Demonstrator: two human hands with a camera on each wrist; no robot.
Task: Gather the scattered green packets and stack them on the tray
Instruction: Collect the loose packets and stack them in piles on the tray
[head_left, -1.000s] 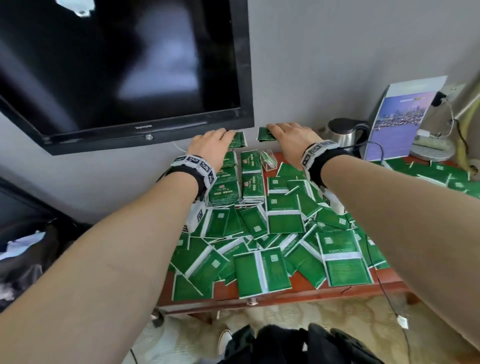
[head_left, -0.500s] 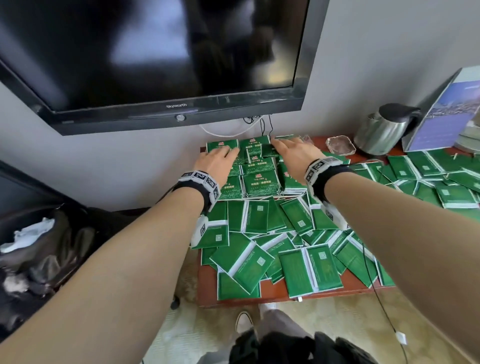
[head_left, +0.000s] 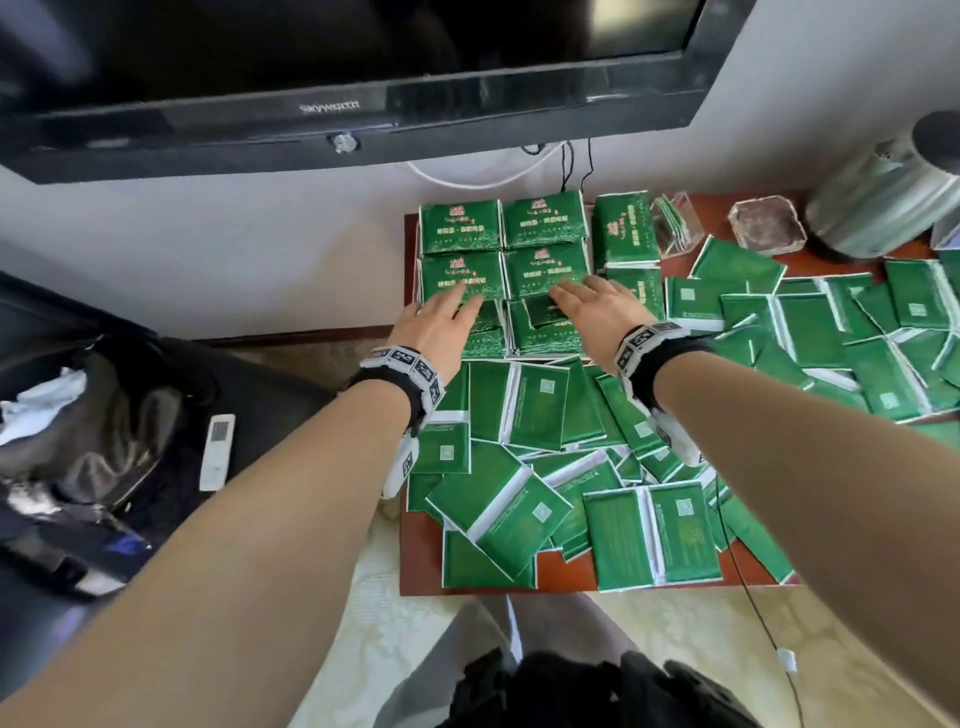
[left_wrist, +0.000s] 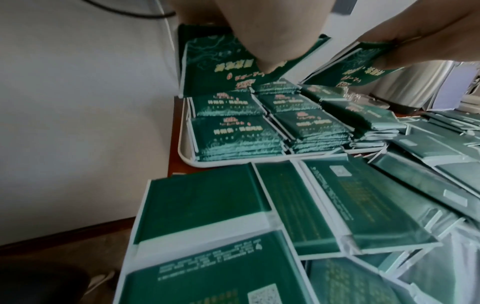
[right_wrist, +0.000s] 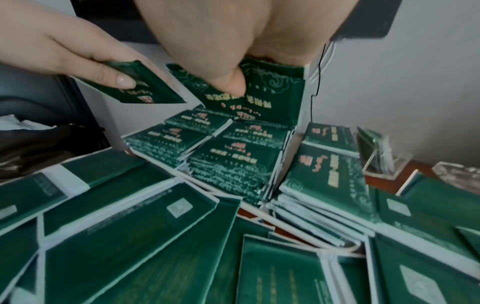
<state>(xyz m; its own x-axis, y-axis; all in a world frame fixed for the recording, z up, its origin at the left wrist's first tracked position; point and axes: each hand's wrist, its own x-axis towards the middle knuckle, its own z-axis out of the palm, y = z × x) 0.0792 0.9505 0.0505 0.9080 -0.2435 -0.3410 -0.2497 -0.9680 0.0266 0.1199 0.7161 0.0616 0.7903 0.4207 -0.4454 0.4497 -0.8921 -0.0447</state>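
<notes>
Green packets (head_left: 543, 270) bear unreadable gold script; television (head_left: 332, 62) says Skyworth.

Soft daylight, glare on the television (head_left: 363, 62), motion blur, wide-angle bending at edges.

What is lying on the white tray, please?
The tray holds neat stacks of green packets, printed side up. Each hand, left and right, holds a packet above them. The tray's floor is covered.
</notes>
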